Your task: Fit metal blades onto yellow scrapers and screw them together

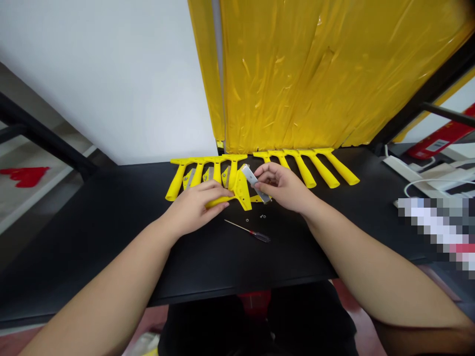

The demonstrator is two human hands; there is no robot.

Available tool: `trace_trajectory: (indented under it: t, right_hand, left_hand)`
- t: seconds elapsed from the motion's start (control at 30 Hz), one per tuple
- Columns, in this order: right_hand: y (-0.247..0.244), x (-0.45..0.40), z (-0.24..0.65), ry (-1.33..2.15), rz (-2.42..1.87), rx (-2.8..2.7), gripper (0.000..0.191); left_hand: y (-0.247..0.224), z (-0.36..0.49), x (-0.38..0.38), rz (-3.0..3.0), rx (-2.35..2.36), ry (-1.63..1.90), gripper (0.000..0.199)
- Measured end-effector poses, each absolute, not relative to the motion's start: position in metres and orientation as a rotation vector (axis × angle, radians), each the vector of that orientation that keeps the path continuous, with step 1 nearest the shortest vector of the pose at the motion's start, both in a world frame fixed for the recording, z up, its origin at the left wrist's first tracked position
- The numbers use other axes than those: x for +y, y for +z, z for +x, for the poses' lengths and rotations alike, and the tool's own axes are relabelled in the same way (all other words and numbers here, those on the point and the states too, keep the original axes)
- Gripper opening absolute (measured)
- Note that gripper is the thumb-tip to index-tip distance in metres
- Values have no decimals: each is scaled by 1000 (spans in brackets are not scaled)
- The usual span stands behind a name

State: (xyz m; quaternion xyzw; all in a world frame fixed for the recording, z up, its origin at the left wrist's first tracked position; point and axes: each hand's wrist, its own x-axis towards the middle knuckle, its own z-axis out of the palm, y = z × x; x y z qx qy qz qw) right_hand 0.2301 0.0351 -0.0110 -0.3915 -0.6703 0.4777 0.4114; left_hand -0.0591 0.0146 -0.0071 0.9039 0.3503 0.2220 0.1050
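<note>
Watching remotely: left hand (pixel 195 207) curled closed around a yellow scraper (pixel 240 190), right hand (pixel 282 187) pinching a steel blade (pixel 254 184) just above it; a loose pinch could drop the blade, nicking fingers or scattering the small screws (pixel 247 220) in front of the scraper.

Left hand (pixel 196 208), right hand (pixel 282 188) close together, both curled, gripping.

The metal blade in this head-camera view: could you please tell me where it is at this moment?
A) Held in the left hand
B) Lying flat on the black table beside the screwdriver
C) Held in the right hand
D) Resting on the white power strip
C: the right hand pinches the metal blade in its fingers, while the left hand grips the yellow plastic scraper.
</note>
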Motion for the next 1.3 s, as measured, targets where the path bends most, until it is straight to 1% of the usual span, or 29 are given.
trace_trajectory:
  t: [0.27,0.43,0.57,0.83,1.07,1.3]
  right_hand:
    - [-12,35,229,1216,-1017,-1646,20]
    - [-13,35,227,1499,-1039,-1452,34]
    - [-19,38,225,1635,-1085,-1379,34]
    - [-27,38,222,1619,-1085,-1437,34]
    - [-29,36,218,1622,-1044,-1497,19]
    - [-32,37,217,1623,-1045,-1521,21]
  left_hand:
    - [-5,-58,14,2698,1047,642,26]
    - [-11,-55,14,2791,1085,628,25]
    - [-12,-53,13,2843,1078,654,25]
    - [-9,-51,10,2922,1065,674,25]
    - [-9,-50,9,2964,1024,696,24]
    - [-7,-49,7,2955,1043,655,24]
